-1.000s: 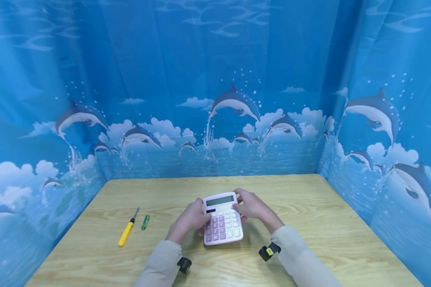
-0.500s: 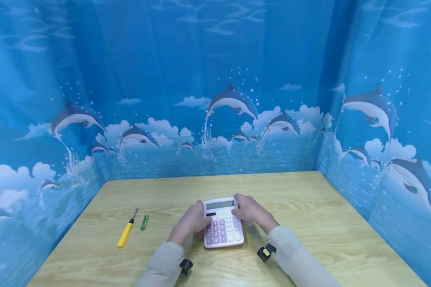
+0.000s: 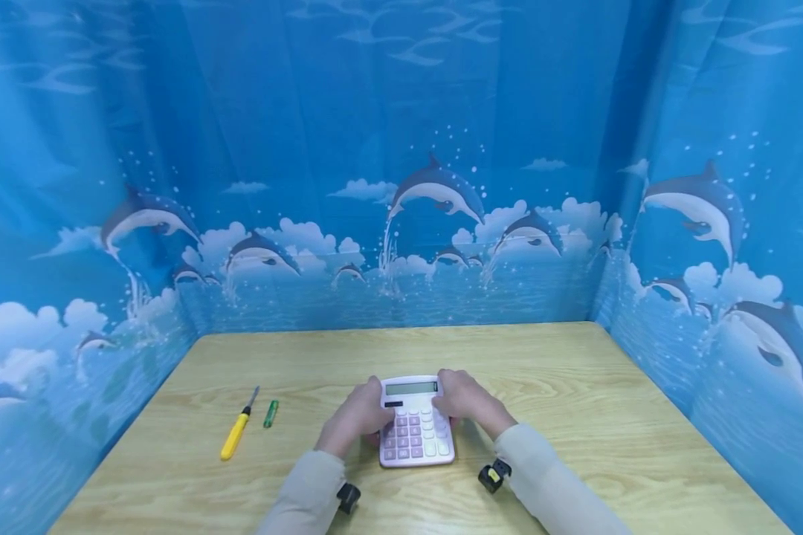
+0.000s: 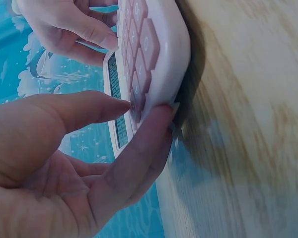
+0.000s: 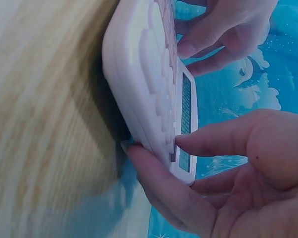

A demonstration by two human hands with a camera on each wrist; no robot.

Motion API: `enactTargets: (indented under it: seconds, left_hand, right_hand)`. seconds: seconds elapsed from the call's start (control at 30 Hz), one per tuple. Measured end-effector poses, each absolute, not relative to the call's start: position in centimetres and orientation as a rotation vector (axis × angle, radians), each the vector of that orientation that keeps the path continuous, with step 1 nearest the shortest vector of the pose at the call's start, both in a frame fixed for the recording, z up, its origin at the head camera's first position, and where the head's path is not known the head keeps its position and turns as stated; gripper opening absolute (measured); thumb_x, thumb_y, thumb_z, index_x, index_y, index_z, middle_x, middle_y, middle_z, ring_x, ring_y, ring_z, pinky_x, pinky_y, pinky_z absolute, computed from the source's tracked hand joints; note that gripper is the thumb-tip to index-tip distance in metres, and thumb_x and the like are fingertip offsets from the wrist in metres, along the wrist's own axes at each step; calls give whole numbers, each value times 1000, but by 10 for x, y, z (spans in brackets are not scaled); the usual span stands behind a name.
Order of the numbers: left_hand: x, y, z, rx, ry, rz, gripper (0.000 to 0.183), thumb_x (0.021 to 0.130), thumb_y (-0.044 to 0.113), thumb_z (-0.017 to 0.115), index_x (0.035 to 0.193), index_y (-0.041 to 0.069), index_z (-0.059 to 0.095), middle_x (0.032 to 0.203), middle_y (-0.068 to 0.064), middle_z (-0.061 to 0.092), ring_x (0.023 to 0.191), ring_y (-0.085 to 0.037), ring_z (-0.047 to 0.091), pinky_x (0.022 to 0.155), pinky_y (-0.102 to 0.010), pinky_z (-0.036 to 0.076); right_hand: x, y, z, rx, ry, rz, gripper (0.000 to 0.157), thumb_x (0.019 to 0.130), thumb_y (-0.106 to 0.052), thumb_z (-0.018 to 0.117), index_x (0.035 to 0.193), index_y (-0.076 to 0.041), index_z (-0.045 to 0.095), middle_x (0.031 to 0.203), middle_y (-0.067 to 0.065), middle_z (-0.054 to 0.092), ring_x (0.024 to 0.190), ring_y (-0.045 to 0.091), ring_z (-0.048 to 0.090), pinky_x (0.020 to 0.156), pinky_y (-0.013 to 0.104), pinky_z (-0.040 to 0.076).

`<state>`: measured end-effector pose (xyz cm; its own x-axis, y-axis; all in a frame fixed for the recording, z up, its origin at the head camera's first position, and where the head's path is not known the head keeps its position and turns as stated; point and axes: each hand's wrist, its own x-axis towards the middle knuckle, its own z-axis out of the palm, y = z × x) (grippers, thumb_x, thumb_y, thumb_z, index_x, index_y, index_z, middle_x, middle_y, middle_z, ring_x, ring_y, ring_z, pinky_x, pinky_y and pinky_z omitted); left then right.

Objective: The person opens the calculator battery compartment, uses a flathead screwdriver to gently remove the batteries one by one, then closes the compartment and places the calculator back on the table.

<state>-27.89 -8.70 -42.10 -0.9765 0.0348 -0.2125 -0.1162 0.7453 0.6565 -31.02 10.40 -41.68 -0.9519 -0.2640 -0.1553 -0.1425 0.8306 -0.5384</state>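
Note:
A pale pink calculator (image 3: pixel 418 423) with white and pink keys faces up, its display at the far end, close over the wooden table. On its left edge my left hand (image 3: pixel 358 414) grips it, thumb on the face near the keys and fingers curled under the side. My right hand (image 3: pixel 470 400) holds the opposite edge, with the thumb beside the upper keys. In the left wrist view the left thumb touches a pink key of the calculator (image 4: pixel 156 54). The right wrist view has the calculator (image 5: pixel 134 64) pinched between thumb and fingers, a shadow beneath it.
A yellow-handled screwdriver (image 3: pixel 236 435) lies at the table's left, its shaft pointing away. Beside it is a small green battery (image 3: pixel 271 413). The wooden table (image 3: pixel 575 416) meets a blue dolphin-print curtain (image 3: pixel 348 148) at the back and sides.
Both hands have lowered the calculator slightly toward me, and it has turned a little straighter. The screwdriver and battery have stayed put.

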Motion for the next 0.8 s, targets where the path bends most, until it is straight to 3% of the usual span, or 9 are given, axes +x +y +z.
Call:
enactTargets:
  seconds: [0.4, 0.67, 0.8]
  left_hand:
    - [-279, -88, -421, -31, 2747, 1054, 63, 92, 6, 70, 145, -12, 40, 104, -25, 65, 61, -25, 66, 53, -32, 59]
    - [-282, -89, -422, -19, 2764, 1093, 70, 92, 4, 70, 151, -11, 34, 118, -33, 63, 59, -24, 65, 50, -34, 59]
    - [-283, -90, -422, -3, 2773, 1112, 69, 91, 3, 70, 149, -10, 35, 119, -34, 62, 59, -24, 64, 49, -33, 58]
  right_hand:
    - [-313, 102, -419, -292, 2789, -777, 32, 96, -9, 66, 123, 7, 59, 79, 11, 61, 56, 19, 65, 51, 30, 58]
    - [-315, 101, -419, -332, 2778, -845, 53, 95, -6, 66, 143, 5, 47, 108, 24, 66, 58, 20, 65, 51, 32, 59]
    - [-318, 101, -419, -334, 2778, -864, 48, 95, -5, 66, 139, 1, 48, 104, 20, 65, 59, 20, 65, 51, 32, 59]
